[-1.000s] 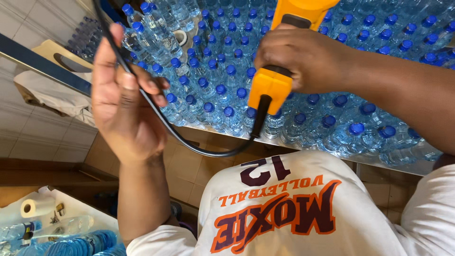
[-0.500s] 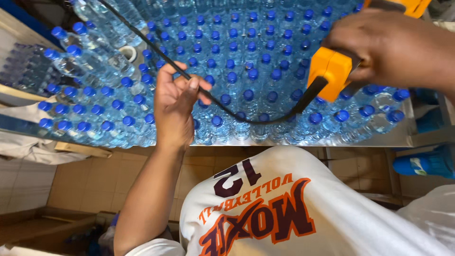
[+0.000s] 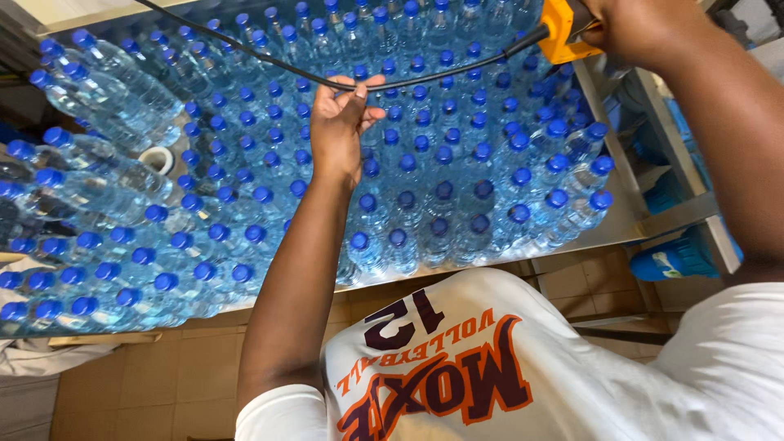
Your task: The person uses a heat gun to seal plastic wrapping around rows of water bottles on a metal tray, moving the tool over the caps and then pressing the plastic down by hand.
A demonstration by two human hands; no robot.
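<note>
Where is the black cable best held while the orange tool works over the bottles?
Judging by its pose, at the raised stretch of the black cable above the blue caps, pinched from below as the left hand does. There it hangs clear of the bottles and leads straight to the orange tool in the right hand.

A: What stands on the metal table?

B: Clear plastic water bottles with blue caps, packed close, cap beside cap. At the left a few bottles lie tilted on top of the rest.

A: Anything odd among them?

B: A white ring-shaped thing sits among the caps on the left — what it is, I cannot tell.

A: Below the table?

B: Tan floor tiles. At the right, under the table edge, a blue container — only part shows.

A: Nearest the camera?

B: A white shirt with orange and dark printing.
</note>
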